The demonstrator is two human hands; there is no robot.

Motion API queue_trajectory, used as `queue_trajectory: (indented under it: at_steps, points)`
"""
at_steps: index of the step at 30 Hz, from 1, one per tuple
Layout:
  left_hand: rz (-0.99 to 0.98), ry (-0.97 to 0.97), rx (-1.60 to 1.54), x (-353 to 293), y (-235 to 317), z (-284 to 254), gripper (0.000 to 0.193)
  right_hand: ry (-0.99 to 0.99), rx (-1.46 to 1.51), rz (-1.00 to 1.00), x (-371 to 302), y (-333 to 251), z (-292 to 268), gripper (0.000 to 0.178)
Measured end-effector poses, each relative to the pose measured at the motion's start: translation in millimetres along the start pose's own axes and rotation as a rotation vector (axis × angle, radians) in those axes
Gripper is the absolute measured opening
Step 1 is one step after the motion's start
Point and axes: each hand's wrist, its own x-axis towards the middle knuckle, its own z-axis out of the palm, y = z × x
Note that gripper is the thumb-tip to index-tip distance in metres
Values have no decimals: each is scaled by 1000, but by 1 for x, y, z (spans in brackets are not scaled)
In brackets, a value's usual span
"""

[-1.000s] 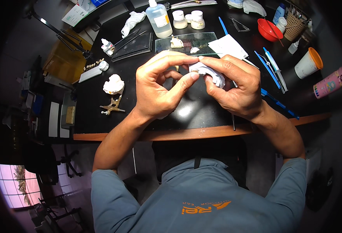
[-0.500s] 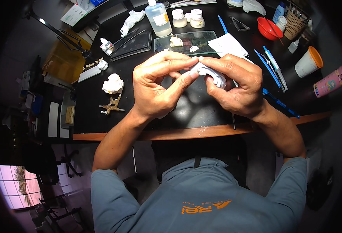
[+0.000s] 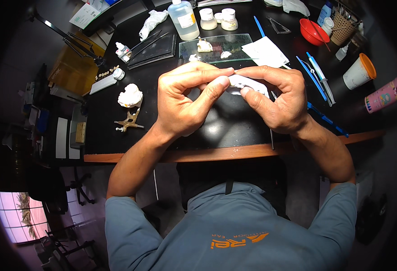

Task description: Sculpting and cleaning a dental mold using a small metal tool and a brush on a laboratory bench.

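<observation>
Mid-frame over the black table, the left hand and right hand are both pinching one white cast between fingertips.

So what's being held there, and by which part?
A small white piece, pinched between both hands: the right hand grips its right side, and the left hand fingertips press its left end.

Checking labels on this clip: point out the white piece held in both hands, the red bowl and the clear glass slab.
white piece (image 3: pixel 248 84), head view, exposed middle between the fingertips.
red bowl (image 3: pixel 312 32), head view, inner wall.
glass slab (image 3: pixel 239 45), head view, bare right part.
</observation>
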Motion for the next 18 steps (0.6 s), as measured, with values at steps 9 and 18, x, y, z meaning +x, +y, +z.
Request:
queue_trajectory:
  at_steps: [9,18]
  points:
    - [15,-15,13,0,2,-1,24,-23,6,26,0,-1,-1,25]
    - [-36,-35,-25,-1,2,1,35,-29,49,76,2,0,-1,24]
